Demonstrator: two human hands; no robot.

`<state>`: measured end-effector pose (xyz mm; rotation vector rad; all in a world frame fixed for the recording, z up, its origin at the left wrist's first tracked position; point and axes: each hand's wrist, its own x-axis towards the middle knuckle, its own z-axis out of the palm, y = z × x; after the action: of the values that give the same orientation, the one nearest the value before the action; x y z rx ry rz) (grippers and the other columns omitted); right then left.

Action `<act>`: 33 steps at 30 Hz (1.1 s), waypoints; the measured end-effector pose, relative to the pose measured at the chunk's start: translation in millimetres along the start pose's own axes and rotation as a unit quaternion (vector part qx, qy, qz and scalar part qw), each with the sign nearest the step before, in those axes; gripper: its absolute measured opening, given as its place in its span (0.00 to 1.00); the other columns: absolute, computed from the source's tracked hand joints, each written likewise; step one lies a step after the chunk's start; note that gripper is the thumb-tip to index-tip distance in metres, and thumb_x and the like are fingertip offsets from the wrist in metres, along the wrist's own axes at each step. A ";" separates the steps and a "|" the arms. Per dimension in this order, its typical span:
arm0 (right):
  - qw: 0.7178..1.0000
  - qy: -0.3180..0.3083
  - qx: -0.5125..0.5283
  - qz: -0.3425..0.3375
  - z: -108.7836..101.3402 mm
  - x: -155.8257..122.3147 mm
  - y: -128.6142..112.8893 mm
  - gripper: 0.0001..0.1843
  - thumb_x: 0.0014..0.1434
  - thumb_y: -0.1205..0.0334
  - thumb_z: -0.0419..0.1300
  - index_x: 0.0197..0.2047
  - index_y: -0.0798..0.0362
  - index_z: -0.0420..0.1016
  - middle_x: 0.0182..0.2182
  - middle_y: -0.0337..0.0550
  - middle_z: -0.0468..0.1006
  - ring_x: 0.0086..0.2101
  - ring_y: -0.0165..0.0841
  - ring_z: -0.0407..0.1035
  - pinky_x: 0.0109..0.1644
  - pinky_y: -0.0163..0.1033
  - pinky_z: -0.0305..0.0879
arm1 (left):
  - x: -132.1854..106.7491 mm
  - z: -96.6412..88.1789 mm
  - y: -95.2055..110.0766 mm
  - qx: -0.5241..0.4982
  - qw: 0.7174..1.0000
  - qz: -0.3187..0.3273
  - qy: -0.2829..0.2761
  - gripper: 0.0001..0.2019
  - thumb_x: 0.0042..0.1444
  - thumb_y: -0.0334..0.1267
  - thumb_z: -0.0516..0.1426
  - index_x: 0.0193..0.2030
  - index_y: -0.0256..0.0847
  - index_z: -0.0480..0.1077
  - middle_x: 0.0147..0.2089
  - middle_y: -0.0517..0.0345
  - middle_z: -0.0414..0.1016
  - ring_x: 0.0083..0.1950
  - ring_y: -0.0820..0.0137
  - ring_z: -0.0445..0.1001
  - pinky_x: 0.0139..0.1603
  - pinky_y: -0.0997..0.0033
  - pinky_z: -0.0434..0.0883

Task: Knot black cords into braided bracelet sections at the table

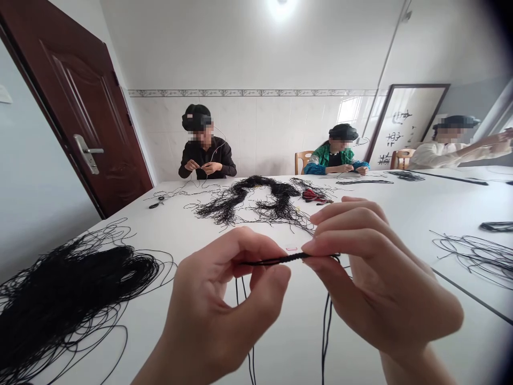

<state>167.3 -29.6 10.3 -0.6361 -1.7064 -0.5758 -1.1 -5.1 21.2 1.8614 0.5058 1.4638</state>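
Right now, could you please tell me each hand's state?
Left hand: closed, holding the black cord.
Right hand: closed, pinching the same cord.

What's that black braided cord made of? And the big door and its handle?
Braided cord: thin textile strands, perhaps nylon or waxed cotton; tight ridges show, but not the fibre.
Door: wood or wood-look metal, glossy reddish-brown with moulded panels.
Door handle: likely metal, silvery and shiny.

A lamp glares overhead in bright, soft light, while the right-hand corners darken.
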 end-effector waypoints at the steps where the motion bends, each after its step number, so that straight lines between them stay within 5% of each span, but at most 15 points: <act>1: 1.000 0.000 0.000 -0.002 0.1 0.1 0.0 0.07 0.58 0.77 0.63 0.38 0.58 0.70 0.30 0.39 0.73 0.39 0.32 0.68 0.44 0.48 0.64 | -0.5 0.8 0.0 -0.001 1.000 -0.002 0.012 0.11 0.50 0.25 0.60 0.30 0.48 0.75 0.25 0.75 0.73 0.24 0.86 0.69 0.29 0.98 0.68; 5: 1.000 -0.004 -0.002 -0.009 0.9 0.9 -0.4 0.08 0.58 0.77 0.62 0.37 0.57 0.70 0.30 0.39 0.73 0.39 0.32 0.68 0.45 0.48 0.64 | -1.5 4.6 -0.6 -0.002 0.999 0.002 0.047 0.10 0.49 0.25 0.60 0.28 0.47 0.75 0.24 0.74 0.73 0.23 0.85 0.68 0.28 0.97 0.68; 33: 1.000 -0.006 0.008 -0.011 0.7 2.9 -2.2 0.09 0.56 0.78 0.63 0.38 0.57 0.71 0.28 0.39 0.74 0.35 0.33 0.70 0.42 0.47 0.65 | 1.6 3.5 5.2 0.030 0.998 -0.001 0.047 0.08 0.46 0.25 0.58 0.25 0.44 0.71 0.21 0.68 0.68 0.22 0.80 0.66 0.23 0.87 0.68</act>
<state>164.7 -30.4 12.9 -0.6106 -1.7299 -0.5748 2.0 -8.6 25.7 1.8429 0.6024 1.5559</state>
